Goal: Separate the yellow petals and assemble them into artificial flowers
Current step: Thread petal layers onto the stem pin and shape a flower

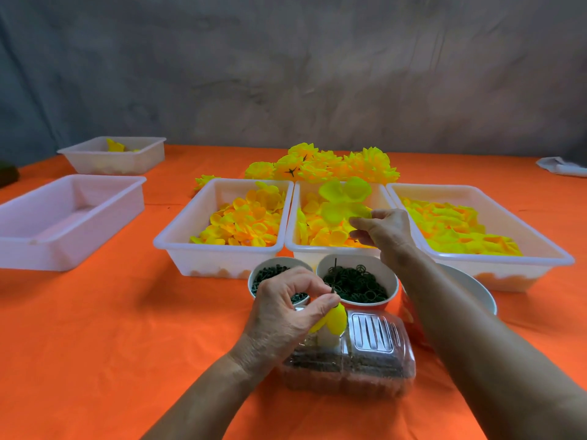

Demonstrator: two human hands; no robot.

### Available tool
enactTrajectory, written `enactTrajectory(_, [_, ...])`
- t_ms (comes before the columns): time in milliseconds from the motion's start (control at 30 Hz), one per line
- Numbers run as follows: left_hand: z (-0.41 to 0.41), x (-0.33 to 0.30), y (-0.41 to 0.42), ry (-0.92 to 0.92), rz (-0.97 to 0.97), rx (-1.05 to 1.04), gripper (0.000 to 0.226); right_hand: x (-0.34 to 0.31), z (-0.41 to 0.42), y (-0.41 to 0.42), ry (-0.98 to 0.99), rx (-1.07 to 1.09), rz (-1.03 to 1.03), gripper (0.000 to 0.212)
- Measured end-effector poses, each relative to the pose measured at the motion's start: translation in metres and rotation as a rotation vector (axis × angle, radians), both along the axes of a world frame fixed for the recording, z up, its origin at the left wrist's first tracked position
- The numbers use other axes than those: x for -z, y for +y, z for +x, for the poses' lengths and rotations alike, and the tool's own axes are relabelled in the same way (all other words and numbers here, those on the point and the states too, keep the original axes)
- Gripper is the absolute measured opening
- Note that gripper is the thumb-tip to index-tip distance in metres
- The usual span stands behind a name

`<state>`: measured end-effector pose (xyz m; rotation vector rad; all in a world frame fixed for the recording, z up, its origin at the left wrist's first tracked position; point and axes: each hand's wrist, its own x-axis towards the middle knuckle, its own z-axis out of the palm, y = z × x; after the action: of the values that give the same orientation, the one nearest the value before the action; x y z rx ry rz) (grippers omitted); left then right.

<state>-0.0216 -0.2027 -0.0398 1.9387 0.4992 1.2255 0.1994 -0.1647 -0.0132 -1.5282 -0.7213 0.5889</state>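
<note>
I see three trays side by side across the middle of the table (95, 328): the left tray (178, 239), the middle tray (293, 230) and the right tray (540, 246), each with petals in it. Behind them lies a heap of flowers (330, 168). Before them stand two cups (392, 279) with small parts, and before those a box (374, 369). Far left sit two more trays (41, 249), one behind the other.

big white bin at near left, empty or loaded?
Empty: the near-left bin shows only bare white floor and walls, no petals.
</note>
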Motion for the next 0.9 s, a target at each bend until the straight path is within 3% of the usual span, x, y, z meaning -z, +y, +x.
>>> enactTrajectory(133, [-0.001,-0.002,-0.001,0.001,0.001,-0.004,0.018,-0.003,0.001,-0.002,0.003,0.019,-0.030,0.054])
enactTrajectory(233, [0.000,-0.002,-0.001,0.006,0.002,-0.011,0.018,-0.006,-0.001,-0.005,0.137,-0.030,0.033,0.058])
enactTrajectory(500, [-0.001,-0.002,-0.001,0.010,0.005,-0.010,0.017,-0.010,-0.007,-0.020,0.414,-0.154,0.207,0.024])
enactTrajectory(733, [-0.001,-0.001,0.000,0.017,0.013,-0.015,0.016,-0.013,-0.017,-0.031,0.640,-0.259,0.278,0.027])
enactTrajectory(900, [0.000,0.000,0.000,0.016,0.008,-0.011,0.017,-0.020,-0.024,-0.042,0.535,-0.362,0.214,0.016])
